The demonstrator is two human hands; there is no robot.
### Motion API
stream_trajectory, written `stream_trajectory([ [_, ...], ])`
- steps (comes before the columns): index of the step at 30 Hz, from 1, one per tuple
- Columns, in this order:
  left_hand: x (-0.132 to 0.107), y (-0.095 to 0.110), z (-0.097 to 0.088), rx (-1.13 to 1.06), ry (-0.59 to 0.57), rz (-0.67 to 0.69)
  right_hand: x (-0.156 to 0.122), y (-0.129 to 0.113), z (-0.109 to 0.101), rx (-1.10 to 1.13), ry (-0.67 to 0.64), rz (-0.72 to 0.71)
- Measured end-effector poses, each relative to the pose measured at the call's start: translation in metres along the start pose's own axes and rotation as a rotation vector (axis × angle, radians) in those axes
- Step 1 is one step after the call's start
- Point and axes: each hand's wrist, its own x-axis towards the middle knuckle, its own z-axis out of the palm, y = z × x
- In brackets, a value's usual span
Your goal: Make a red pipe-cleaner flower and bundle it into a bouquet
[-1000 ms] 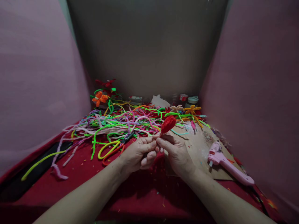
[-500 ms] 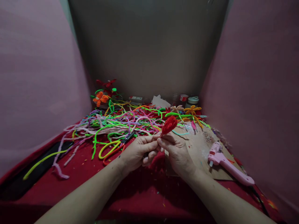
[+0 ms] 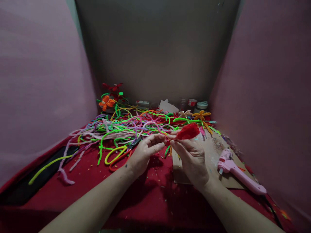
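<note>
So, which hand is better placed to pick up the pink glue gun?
Probably the right hand: the pink glue gun lies just to its right on the cardboard. But it holds the red fuzzy piece.

red fuzzy piece (image 3: 188, 132): near end is hiding behind right hand (image 3: 191, 158) fingers, so can't tell how it's being pinched.
left hand (image 3: 143, 153): palm side is facing away.
scissors (image 3: 123, 152): blades are hiding under pipe cleaner pile (image 3: 126, 127).
jars at back (image 3: 198, 105): too small & dim, labels aren't reading.
glue gun (image 3: 236, 173): cord is running off w/ the dark edge.
</note>
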Motion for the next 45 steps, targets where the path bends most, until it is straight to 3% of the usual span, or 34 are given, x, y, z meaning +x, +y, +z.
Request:
stream_trajectory([
  [4, 0.005, 0.0, -0.004, 0.043, 0.195, 0.063, 0.007, 0.001, 0.0, 0.176, 0.024, 0.155],
  [7, 0.007, 0.0, -0.009, 0.034, 0.255, 0.058, 0.009, 0.003, 0.002, 0.298, 0.028, 0.231],
  [11, 0.004, 0.001, -0.006, 0.142, 0.196, 0.089, 0.008, 0.005, 0.005, 0.387, 0.035, 0.292],
  [17, -0.009, 0.0, 0.006, 0.572, 0.058, 0.256, 0.009, 0.01, 0.004, 0.483, 0.014, 0.399],
  [26, -0.008, -0.015, 0.0, 1.027, 0.112, 0.422, 0.004, 0.017, 0.006, 0.459, -0.005, 0.453],
  [31, -0.007, -0.023, -0.005, 1.221, 0.076, 0.555, 0.002, 0.018, 0.008, 0.421, -0.032, 0.442],
  [34, -0.006, -0.022, -0.004, 1.096, 0.047, 0.494, 0.003, 0.018, 0.008, 0.383, -0.024, 0.426],
  [40, 0.0, -0.01, 0.0, 0.423, 0.009, 0.021, 0.006, 0.023, 0.005, 0.271, -0.121, 0.342],
  [45, 0.003, -0.011, -0.002, 0.078, -0.064, -0.153, 0.009, 0.024, 0.002, 0.224, -0.154, 0.337],
])
